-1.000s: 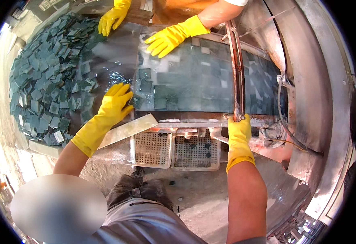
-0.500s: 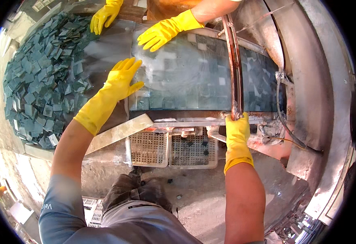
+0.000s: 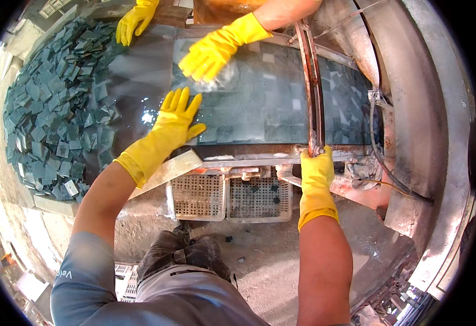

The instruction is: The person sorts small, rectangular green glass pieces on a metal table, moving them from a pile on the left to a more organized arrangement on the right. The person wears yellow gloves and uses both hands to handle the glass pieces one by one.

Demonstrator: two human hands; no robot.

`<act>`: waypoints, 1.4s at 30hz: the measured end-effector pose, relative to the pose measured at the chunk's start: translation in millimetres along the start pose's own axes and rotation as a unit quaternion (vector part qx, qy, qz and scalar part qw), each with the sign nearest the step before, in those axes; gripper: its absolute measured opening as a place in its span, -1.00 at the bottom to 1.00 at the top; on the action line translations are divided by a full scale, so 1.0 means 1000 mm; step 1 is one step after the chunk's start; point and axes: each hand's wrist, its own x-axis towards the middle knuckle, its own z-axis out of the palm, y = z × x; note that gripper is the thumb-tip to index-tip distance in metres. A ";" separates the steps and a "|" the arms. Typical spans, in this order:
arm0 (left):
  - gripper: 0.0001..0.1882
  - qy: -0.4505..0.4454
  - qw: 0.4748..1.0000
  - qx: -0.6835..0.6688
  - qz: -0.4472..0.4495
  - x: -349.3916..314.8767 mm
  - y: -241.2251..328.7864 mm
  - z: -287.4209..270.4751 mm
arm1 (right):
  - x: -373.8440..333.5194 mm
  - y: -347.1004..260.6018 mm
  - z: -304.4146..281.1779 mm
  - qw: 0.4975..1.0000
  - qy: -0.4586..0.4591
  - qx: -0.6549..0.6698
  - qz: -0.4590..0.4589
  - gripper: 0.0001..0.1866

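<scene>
My left hand (image 3: 179, 120), in a yellow rubber glove, lies open with its fingers stretched over the left edge of a sheet of wet grey-green square tiles (image 3: 249, 117). The tiles lie side by side on a wet, dark conveyor surface (image 3: 140, 87). With my right hand (image 3: 317, 167), gloved alike, I grip the near end of a rusty metal crossbar (image 3: 311, 87) that spans the tiles. Across from me, a co-worker's yellow-gloved hand (image 3: 208, 57) presses on the tiles, where water splashes. The co-worker's other gloved hand (image 3: 136, 23) rests near the far edge.
A big heap of loose tiles (image 3: 53, 114) covers the left end. Below the near edge stand two plastic crates (image 3: 197, 198), one holding a few dark pieces. A pale plank (image 3: 167, 169) slants beside my left forearm. On the right run a hose (image 3: 376, 141) and a metal housing (image 3: 417, 98).
My left hand has moved slightly right and nearer to me. The co-worker's hand on the tiles has come a little nearer, and water now splashes there. My right hand stays on the crossbar.
</scene>
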 end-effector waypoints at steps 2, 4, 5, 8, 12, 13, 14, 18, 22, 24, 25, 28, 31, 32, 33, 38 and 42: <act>0.02 0.019 0.998 0.020 -0.051 0.008 0.027 0.009 | 0.000 0.000 0.001 1.000 0.003 0.008 -0.007 -0.46; 0.11 0.004 0.995 0.004 -0.095 0.016 0.040 0.011 | 0.002 0.001 0.003 1.000 0.022 -0.007 -0.003 -0.44; 0.11 0.002 0.995 -0.004 -0.104 0.017 0.040 0.012 | 0.002 0.001 0.003 1.000 0.023 -0.009 -0.004 -0.42; 0.13 0.027 0.994 -0.011 -0.109 0.010 0.035 0.022 | 0.001 -0.001 0.002 1.000 0.010 0.000 -0.012 -0.39; 0.06 -0.017 0.997 -0.042 -0.067 0.008 0.026 0.001 | 0.002 0.002 0.002 1.000 0.008 -0.015 0.008 -0.38; 0.04 -0.035 0.997 -0.052 -0.046 0.008 0.024 -0.005 | 0.002 0.005 0.002 0.999 0.040 -0.025 0.001 -0.40; 0.02 -0.028 0.998 -0.047 -0.031 0.005 0.017 -0.008 | 0.002 0.006 0.006 0.999 0.043 -0.013 -0.002 -0.40; -0.04 -0.017 0.999 -0.044 0.001 0.008 0.007 -0.022 | 0.004 0.008 0.004 0.999 0.035 -0.023 0.000 -0.40; -0.03 0.025 0.999 -0.044 0.005 0.015 0.013 -0.022 | -0.006 -0.002 -0.005 1.000 0.018 -0.021 0.002 -0.43; -0.02 0.018 0.999 -0.041 -0.017 0.031 0.035 -0.015 | 0.000 0.001 -0.002 1.000 0.027 -0.007 -0.010 -0.43; 0.03 -0.092 0.995 -0.042 -0.020 0.035 0.047 -0.013 | 0.002 0.003 0.004 1.000 0.018 -0.009 -0.006 -0.41; 0.10 -0.179 0.981 -0.006 -0.075 0.039 0.094 -0.007 | 0.006 0.003 0.006 1.000 -0.008 -0.004 0.006 -0.40; 0.06 -0.208 0.972 -0.112 0.012 0.045 0.112 -0.019 | 0.006 0.011 0.007 1.000 0.013 -0.006 0.006 -0.41; 0.03 -0.198 0.965 -0.170 0.036 0.037 0.104 -0.018 | 0.002 -0.001 0.005 1.000 0.004 -0.007 0.005 -0.42; 0.01 -0.187 0.953 -0.229 0.065 0.028 0.097 -0.014 | -0.002 -0.010 0.001 1.000 -0.003 -0.009 0.007 -0.42; -0.30 0.000 0.973 -0.226 0.043 -0.018 0.012 -0.069 | 0.003 0.004 0.003 1.000 0.025 -0.010 0.001 -0.45; -0.10 -0.002 0.994 -0.091 -0.063 -0.071 -0.056 -0.066 | 0.004 0.004 0.004 1.000 0.018 -0.011 -0.008 -0.44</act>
